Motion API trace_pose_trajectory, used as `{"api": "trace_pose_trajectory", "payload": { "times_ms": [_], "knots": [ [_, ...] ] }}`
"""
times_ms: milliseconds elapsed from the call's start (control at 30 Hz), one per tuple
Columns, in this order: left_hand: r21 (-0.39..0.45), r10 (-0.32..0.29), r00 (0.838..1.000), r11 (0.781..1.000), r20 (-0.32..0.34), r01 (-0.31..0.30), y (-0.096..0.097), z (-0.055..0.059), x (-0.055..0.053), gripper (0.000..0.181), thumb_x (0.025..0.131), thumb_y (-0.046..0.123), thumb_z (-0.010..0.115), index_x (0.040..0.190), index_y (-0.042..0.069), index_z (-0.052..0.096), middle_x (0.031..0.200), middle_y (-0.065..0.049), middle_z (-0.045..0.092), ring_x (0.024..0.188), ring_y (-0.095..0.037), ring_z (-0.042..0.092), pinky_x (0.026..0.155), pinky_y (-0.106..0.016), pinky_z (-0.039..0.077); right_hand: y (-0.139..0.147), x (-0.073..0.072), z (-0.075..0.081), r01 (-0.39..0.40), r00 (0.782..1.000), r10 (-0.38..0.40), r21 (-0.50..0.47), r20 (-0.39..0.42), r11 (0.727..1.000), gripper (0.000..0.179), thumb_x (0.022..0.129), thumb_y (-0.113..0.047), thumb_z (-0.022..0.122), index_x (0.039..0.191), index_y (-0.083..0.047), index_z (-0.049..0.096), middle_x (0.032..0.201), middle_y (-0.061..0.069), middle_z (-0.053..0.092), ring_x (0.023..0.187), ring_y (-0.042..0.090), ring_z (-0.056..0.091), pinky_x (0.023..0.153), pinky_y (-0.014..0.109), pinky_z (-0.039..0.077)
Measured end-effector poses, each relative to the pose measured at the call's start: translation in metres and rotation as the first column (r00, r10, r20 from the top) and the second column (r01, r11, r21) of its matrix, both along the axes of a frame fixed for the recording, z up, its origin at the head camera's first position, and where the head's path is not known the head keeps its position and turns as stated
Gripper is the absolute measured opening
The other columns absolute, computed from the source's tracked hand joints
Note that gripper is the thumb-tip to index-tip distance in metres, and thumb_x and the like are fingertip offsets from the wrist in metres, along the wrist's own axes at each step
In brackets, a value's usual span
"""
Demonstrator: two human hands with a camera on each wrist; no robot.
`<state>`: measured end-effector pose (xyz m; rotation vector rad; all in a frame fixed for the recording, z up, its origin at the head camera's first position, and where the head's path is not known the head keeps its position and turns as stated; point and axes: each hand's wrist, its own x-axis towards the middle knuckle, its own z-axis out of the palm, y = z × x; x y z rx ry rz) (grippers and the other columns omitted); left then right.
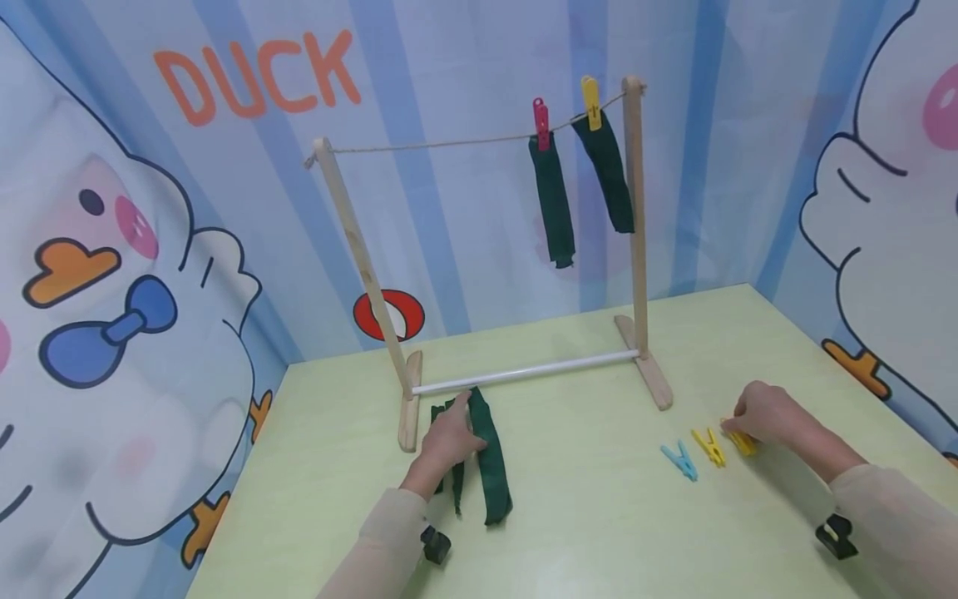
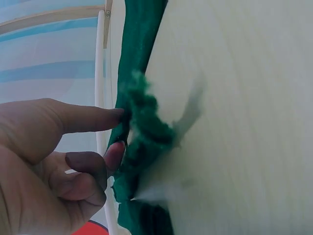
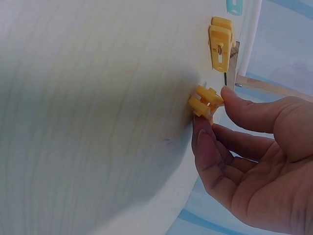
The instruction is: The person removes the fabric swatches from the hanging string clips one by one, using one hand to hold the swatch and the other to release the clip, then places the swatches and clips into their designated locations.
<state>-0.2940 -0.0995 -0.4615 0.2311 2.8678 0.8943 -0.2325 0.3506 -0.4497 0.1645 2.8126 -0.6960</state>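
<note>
Wooden rack (image 1: 639,274) at 12 o'clock; green strips (image 1: 496,466) at 6, close together; left hand (image 1: 446,441) over them, thumb and finger half-bent at one, can't tell if gripped; right hand (image 1: 771,416) at 4 o'clock, nearly closed, pinches one yellow peg (image 3: 208,101). Close-lying strips could drag along together; fingertip-only hold could let the peg twist loose.
</note>
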Motion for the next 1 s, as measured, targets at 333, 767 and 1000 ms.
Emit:
{"api": "trace_pose_trajectory", "payload": {
  "times_ms": [333,767,1000],
  "knots": [
    [-0.065,-0.071,0.997,0.995,0.044,0.073,-0.0014,-0.0019,-0.0028,0.054,0.083,0.005,0.073,0.136,0.002,0.06,0.138,-0.019,0.057,0.097,-0.028,0.058,0.072,-0.04,0.049,-0.002,0.0007,0.0006,-0.004,1.0,0.004,0.0,0.001,1.0,0.03,0.091,-0.015,0.071,0.092,0.014,0.069,0.065,0.005,0.057,0.061,0.018,0.052,0.058,0.03,0.042],
    [-0.024,-0.096,0.992,0.995,0.078,0.098,-0.0049,0.001,-0.0036,0.056,0.082,0.0,0.07,0.137,-0.001,0.058,0.102,-0.012,0.065,0.07,-0.02,0.052,0.062,-0.034,0.043,-0.0024,0.0032,-0.0003,0.0,1.0,0.0,-0.027,0.002,1.0,0.027,0.091,-0.018,0.072,0.085,0.008,0.07,0.063,0.004,0.057,0.059,0.017,0.051,0.057,0.029,0.041],
    [-0.029,-0.102,0.992,0.994,0.072,0.104,-0.0053,0.0016,-0.0037,0.056,0.082,0.0,0.07,0.137,0.0,0.058,0.104,-0.011,0.064,0.078,-0.022,0.054,0.067,-0.036,0.046,-0.0018,0.0034,-0.003,0.002,1.0,-0.002,-0.033,0.0,0.999,0.026,0.091,-0.02,0.072,0.08,0.003,0.071,0.061,0.003,0.056,0.057,0.016,0.05,0.056,0.029,0.04]
  ]
}}
